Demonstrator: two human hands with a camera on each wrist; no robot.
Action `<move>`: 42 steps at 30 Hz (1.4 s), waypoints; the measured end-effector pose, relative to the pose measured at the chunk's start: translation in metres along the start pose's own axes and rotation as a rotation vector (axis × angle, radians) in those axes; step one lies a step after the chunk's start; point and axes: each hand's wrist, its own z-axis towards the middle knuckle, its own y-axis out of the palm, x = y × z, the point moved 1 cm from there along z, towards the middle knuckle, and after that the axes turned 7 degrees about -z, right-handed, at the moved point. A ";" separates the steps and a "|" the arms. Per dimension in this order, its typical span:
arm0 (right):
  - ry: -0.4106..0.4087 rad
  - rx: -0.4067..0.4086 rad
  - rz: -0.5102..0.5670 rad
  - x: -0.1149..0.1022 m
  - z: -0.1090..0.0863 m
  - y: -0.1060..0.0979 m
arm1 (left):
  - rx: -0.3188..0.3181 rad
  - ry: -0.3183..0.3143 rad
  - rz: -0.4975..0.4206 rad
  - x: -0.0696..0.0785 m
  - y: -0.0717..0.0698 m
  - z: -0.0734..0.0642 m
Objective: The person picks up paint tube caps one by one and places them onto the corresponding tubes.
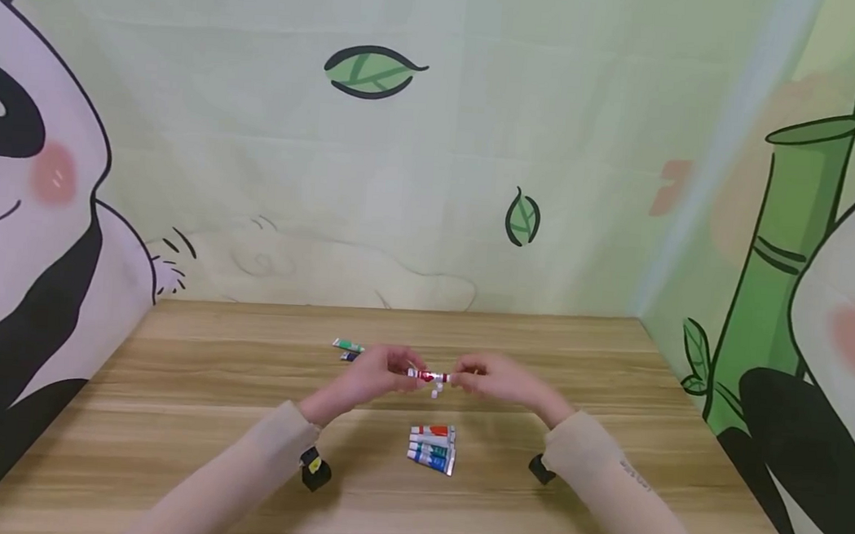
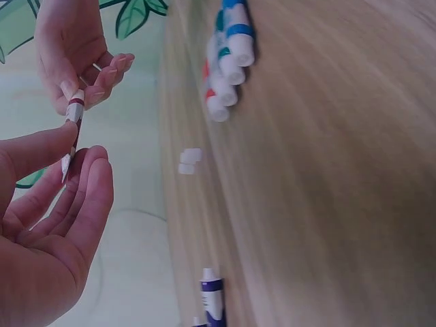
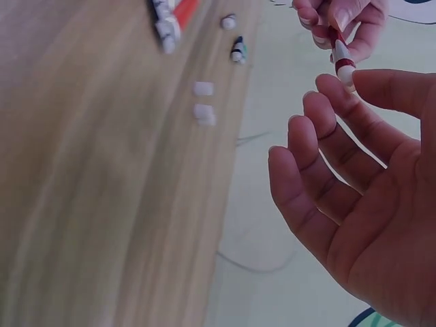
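Above the table, my left hand (image 1: pixel 377 372) pinches a small paint tube (image 1: pixel 431 377) with dark red and white markings, held level in the head view. My right hand (image 1: pixel 503 378) comes from the other side and pinches the tube's white cap (image 3: pixel 346 75) between thumb and index finger. Its other fingers are spread loosely in the right wrist view. Below the tube, small white caps (image 2: pixel 190 161) lie on the tabletop. Closer to the body is a row of several paint tubes (image 1: pixel 431 449), with red, green and blue bands, lying side by side.
Past the left hand lie a green tube (image 1: pixel 348 345) and a dark blue tube (image 1: pixel 350 357), the latter partly hidden by that hand. The wooden table (image 1: pixel 202 466) ends at a printed cloth backdrop (image 1: pixel 257 167) behind and at the sides.
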 end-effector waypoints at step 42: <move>0.135 -0.123 -0.085 0.026 0.005 0.033 | -0.116 -0.061 0.074 -0.041 0.016 0.004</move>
